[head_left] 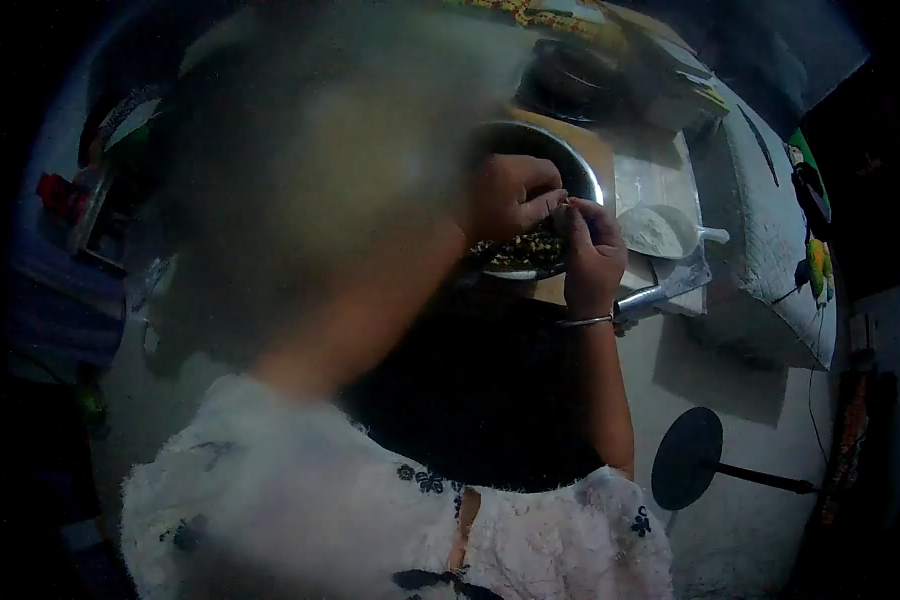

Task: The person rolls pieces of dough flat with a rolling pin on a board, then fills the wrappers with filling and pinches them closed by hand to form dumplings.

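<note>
A metal bowl (594,182) holds a chopped mix of yellow and dark bits (532,250). Above it my left hand (515,195) is closed, thumb and fingers pinched together. My right hand (597,250), with a bangle at the wrist, pinches at the same spot, and the fingertips of both hands meet. Something small and pale shows between them, too small and dim to name. Just right of my right hand is a white bowl of white powder (652,232) with a short handle. A blurred haze covers much of the left side and part of my left arm.
Under the metal bowl lies a brown board (592,145). A dark round pan (570,78) stands behind it. A shiny silvery item (655,295) lies below the powder bowl. To the right are a bulky white block (770,290) and a black disc on a rod (687,458).
</note>
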Action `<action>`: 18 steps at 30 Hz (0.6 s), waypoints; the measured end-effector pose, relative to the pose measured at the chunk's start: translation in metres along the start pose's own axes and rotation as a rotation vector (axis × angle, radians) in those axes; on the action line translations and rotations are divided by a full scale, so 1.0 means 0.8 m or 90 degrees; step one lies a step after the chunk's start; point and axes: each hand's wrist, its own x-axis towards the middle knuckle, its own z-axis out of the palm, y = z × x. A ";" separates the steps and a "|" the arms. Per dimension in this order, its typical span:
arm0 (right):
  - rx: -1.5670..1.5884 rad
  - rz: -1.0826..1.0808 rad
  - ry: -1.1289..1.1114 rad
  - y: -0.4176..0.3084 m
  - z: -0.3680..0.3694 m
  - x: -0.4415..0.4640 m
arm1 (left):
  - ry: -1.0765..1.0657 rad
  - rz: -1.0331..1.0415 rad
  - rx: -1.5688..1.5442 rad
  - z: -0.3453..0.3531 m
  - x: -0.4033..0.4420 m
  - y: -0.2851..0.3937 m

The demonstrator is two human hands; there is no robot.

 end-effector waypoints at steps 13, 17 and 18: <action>-0.042 0.022 -0.012 -0.003 -0.003 -0.001 | -0.174 -0.114 -0.104 -0.017 0.020 -0.012; -0.028 0.037 -0.012 -0.004 -0.004 -0.001 | -0.226 -0.153 -0.099 -0.020 0.020 -0.013; -0.038 0.052 -0.011 -0.005 -0.004 -0.001 | -0.226 -0.153 -0.099 -0.021 0.019 -0.012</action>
